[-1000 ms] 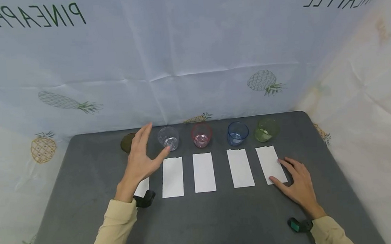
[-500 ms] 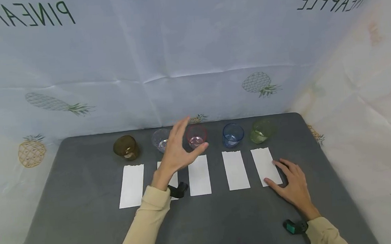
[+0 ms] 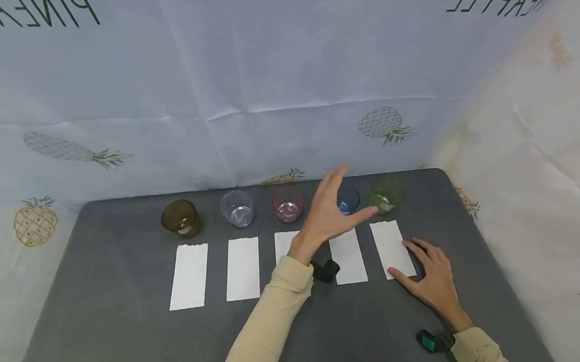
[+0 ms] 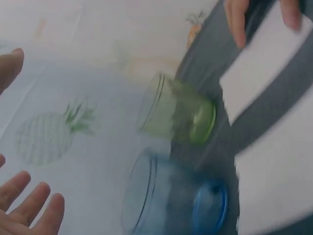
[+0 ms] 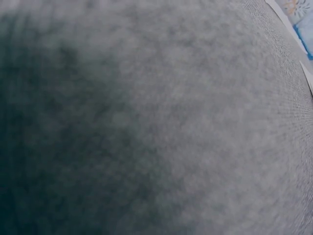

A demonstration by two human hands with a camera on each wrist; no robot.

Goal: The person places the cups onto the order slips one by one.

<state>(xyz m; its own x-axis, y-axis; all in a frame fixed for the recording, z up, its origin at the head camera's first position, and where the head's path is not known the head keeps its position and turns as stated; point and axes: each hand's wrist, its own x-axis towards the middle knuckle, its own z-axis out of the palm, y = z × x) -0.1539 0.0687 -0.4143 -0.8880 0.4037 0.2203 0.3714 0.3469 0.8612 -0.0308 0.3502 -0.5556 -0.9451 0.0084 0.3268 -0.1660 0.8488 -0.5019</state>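
My left hand hovers over the table, fingers extended and thumb spread, holding nothing. It partly covers the blue glass, and its thumb points toward the green glass. In the left wrist view both the blue glass and the green glass stand apart from the fingers. Resting on the table at right is my right hand; its fingertips lie at the edge of the rightmost white paper. Another white paper sits below the blue glass. The right wrist view shows mostly blurred tabletop.
Along the back of the grey table stand a brown glass, a clear glass and a pink glass. White papers lie in front of them. A pineapple-print cloth hangs behind.
My left hand has swept rightward from near the brown and clear glasses, past the pink one, to the blue one. The right hand has stayed in place; the glasses and papers have not moved.
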